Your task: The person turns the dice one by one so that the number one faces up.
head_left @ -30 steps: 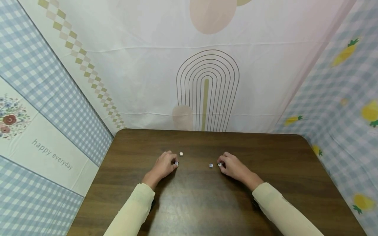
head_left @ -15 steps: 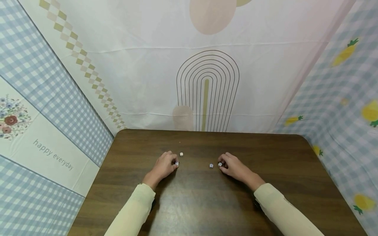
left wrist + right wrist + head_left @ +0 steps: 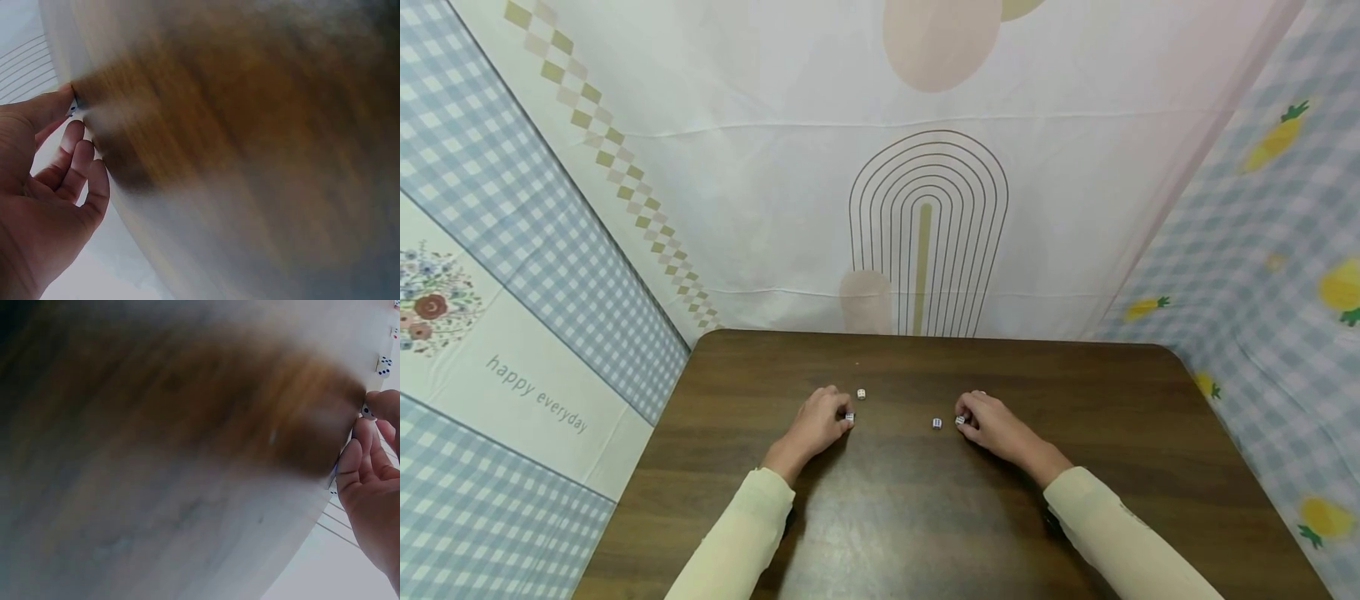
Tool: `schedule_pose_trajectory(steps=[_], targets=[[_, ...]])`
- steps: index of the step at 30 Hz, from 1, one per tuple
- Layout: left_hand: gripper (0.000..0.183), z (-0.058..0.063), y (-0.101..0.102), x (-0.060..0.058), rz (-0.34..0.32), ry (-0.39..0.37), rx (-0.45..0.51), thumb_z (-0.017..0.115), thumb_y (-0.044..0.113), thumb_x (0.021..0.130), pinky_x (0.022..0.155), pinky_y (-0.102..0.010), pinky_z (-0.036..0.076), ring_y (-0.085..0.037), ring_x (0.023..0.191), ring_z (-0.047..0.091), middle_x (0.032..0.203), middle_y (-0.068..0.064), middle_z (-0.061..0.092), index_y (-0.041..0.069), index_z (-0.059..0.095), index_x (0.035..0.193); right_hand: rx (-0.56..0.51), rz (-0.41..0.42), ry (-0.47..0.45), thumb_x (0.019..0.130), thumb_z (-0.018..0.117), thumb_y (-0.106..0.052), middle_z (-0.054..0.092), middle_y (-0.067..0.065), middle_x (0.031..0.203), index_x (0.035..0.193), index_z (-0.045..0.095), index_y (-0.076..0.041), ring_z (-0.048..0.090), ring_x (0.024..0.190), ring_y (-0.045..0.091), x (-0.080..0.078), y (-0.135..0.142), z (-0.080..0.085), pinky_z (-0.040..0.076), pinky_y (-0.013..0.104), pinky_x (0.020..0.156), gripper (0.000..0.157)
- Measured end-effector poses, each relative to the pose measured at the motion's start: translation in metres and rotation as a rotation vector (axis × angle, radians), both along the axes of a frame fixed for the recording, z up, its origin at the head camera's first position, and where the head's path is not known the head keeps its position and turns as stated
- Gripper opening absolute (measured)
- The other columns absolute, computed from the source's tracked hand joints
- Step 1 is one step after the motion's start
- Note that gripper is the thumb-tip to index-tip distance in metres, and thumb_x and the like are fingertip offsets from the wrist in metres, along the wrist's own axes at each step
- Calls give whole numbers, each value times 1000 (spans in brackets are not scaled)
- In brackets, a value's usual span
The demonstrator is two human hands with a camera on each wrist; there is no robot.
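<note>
Small white dice with dark pips are on the brown wooden table [image 3: 880, 508]. My left hand [image 3: 814, 422] pinches one die [image 3: 850, 417] between thumb and index finger, low at the table; only a sliver of this die [image 3: 73, 108] shows in the left wrist view. Across from it, my right hand [image 3: 992, 423] pinches another die [image 3: 960, 421], whose face with one dark pip [image 3: 367, 412] peeks out in the right wrist view. A loose die [image 3: 937, 423] lies just left of the right hand. Another loose die [image 3: 861, 394] sits beyond the left fingertips.
Behind the right fingers, a further die [image 3: 333, 492] is partly hidden in the right wrist view. A white patterned cloth [image 3: 760, 208] hangs behind the table's far edge. Checked cloths [image 3: 1247, 275] hang at both sides.
The right fingers loosen slightly, then close again around their die, which shows a different face. The left hand and the loose dice stay in place.
</note>
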State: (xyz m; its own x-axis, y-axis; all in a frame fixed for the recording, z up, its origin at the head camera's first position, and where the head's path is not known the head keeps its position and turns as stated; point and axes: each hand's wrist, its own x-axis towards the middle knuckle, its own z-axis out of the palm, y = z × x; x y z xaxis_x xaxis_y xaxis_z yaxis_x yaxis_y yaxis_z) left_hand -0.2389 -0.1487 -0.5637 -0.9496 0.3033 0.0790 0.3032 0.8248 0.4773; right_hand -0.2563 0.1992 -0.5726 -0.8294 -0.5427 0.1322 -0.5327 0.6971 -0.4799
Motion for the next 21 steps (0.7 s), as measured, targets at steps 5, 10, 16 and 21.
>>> schedule_pose_trajectory(steps=[5, 10, 16, 21], targets=[[22, -1, 0, -1, 2, -6, -3, 82, 14, 88, 75, -37, 46, -15, 84, 49, 85, 6, 54, 23, 65, 77, 29, -8, -13, 92, 76, -7, 57, -5, 91, 97, 64, -15, 54, 83, 8, 0, 0, 3, 50, 25, 71, 15], [21, -1, 0, -2, -1, -10, -10, 82, 14, 89, 75, -36, 46, -15, 84, 49, 86, 6, 54, 23, 65, 78, 46, -10, -6, 92, 75, -8, 57, -5, 92, 97, 65, -15, 54, 82, 8, 0, 2, 3, 50, 25, 71, 14], [19, 1, 0, -1, -3, -6, -17, 82, 14, 88, 75, -36, 46, -15, 84, 50, 87, 4, 56, 21, 67, 80, 38, -2, 36, 90, 75, -6, 57, -5, 91, 94, 67, -15, 56, 80, 7, 1, 4, 5, 51, 25, 70, 13], [19, 0, 0, 0, -5, 2, -11, 82, 13, 88, 74, -36, 46, -15, 83, 50, 86, 4, 56, 21, 67, 79, 39, 1, 39, 90, 75, -7, 59, -2, 92, 95, 70, -12, 58, 81, 8, 2, 2, 6, 52, 25, 71, 8]])
